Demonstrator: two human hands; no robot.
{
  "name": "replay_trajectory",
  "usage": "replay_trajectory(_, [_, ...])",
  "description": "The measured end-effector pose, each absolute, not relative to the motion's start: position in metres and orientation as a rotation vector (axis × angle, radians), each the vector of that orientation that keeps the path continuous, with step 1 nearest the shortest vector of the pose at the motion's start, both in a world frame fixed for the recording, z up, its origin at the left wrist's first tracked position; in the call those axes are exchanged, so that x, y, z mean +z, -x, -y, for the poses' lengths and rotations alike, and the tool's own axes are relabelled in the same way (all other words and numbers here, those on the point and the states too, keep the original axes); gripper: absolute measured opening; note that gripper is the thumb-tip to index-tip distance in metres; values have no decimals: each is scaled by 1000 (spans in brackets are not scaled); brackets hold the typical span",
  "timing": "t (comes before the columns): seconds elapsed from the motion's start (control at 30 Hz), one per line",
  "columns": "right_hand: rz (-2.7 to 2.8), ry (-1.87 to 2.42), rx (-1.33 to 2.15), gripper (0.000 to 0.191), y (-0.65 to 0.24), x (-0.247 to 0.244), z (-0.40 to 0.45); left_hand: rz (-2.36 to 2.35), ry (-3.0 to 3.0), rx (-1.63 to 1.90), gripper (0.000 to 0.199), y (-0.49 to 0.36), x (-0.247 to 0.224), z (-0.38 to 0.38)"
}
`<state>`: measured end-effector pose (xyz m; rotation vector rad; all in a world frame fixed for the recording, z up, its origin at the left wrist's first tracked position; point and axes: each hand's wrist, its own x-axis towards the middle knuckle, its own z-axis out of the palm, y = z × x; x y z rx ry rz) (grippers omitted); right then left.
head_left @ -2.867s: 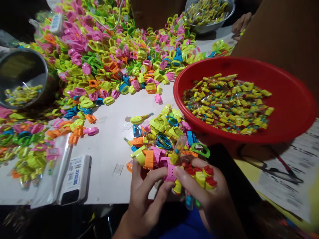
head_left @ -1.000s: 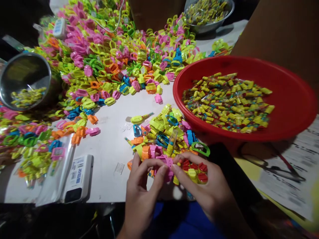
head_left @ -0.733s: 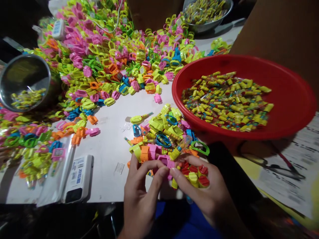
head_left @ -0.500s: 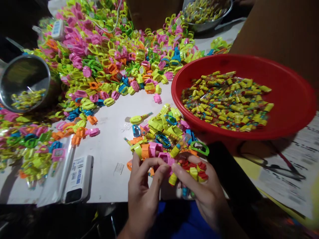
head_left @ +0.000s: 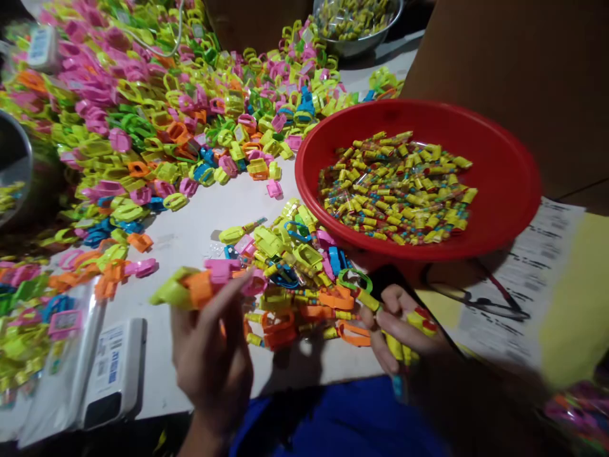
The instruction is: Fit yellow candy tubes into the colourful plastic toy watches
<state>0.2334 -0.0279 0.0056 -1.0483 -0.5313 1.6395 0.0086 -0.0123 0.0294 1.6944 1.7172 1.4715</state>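
— Hundreds of ring-shaped plastic pieces (head_left: pixel 137 120) are lying heaped across the white table (head_left: pixel 195 219). What else is occupying the work surface?

— A red plastic basin (head_left: pixel 476 246) is sitting right of centre, holding wrapped yellow candy tubes (head_left: pixel 394 190). A steel bowl (head_left: pixel 361 49) is standing behind it, and a printed paper sheet (head_left: pixel 523 254) is lying just beside it.

— Which loose items are nearest the hands?

— A small mixed pile of plastic pieces (head_left: pixel 295 298) is lying on the table between the hands, and a green plastic ring (head_left: pixel 353 280) is resting just beside the right hand (head_left: pixel 399 324).

— What are the fingers doing?

— Right fingers (head_left: pixel 390 327) are curling together around several yellow candy tubes (head_left: pixel 394 348), above the table. Left fingers (head_left: pixel 228 298) are closing together on a lime-and-orange plastic piece (head_left: pixel 178 289), which is projecting out over the table. Motion blur is softening the left hand (head_left: pixel 212 362).
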Motion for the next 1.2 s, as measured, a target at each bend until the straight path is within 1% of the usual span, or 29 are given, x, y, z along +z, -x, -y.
replay_trajectory(0.07, [506, 1025, 1610, 35, -240, 2, 28, -1645, -2065, 1389, 50, -23, 21, 20])
replay_trajectory(0.13, [433, 1004, 1609, 34, -244, 2, 27, -1464, -2434, 1161, 59, -37, 11, 22])
replay_trajectory(0.2, [356, 975, 1622, 35, -248, 4, 25, -1306, -2679, 929, 62, -50, 2, 19])
replay_trajectory(0.3, [238, 932, 1669, 35, -255, 8, 22, -1215, -2851, 633, 50, -68, -7, 6])
replay_trajectory(0.4, [210, 937, 1702, 17, -265, 7, 22, -1228, -2837, 408, 37, -83, -10, -9])
replay_trajectory(0.43, [211, 950, 1696, 19, -268, 5, 22, -1250, -2818, 365, 35, -87, -11, -13])
replay_trajectory(0.47, [212, 963, 1693, 27, -271, 4, 23, -1280, -2803, 343, 34, -89, -13, -17])
replay_trajectory(0.53, [182, 972, 1703, 34, -276, 0, 26, -1293, -2810, 402, 35, -91, -15, -20])
replay_trajectory(0.57, [158, 964, 1713, 35, -277, -1, 28, -1265, -2813, 486, 36, -90, -16, -19])
replay_trajectory(0.63, [113, 929, 1745, 39, -278, -1, 31, -1226, -2730, 764, 35, -85, -14, -14])
replay_trajectory(0.7, [80, 900, 1751, 38, -276, 3, 32, -1282, -2416, 1028, 29, -78, -5, -4])
replay_trajectory(0.77, [88, 887, 1759, 31, -269, 11, 32, -1376, -1819, 1200, 17, -72, 9, 5])
replay_trajectory(0.8, [109, 881, 1771, 28, -264, 16, 31, -1379, -1472, 1238, 14, -70, 18, 9])
replay_trajectory(0.87, [186, 865, 1810, 28, -254, 26, 29, -1315, -928, 1259, 28, -70, 34, 13])
replay_trajectory(0.9, [237, 855, 1837, 31, -248, 31, 28, -1283, -780, 1248, 35, -70, 41, 14])
replay_trajectory(0.97, [357, 807, 1900, 40, -238, 40, 26, -1258, -680, 1204, 41, -72, 52, 13])
replay_trajectory(1.03, [447, 764, 1969, 44, -228, 47, 24, -1226, -617, 1174, 41, -73, 59, 10])
replay_trajectory(1.13, [506, 802, 2004, 38, -216, 53, 24, -1133, -552, 1164, 43, -72, 63, 8])
replay_trajectory(1.2, [531, 826, 1985, 34, -210, 52, 26, -1114, -583, 1200, 50, -68, 63, 9])
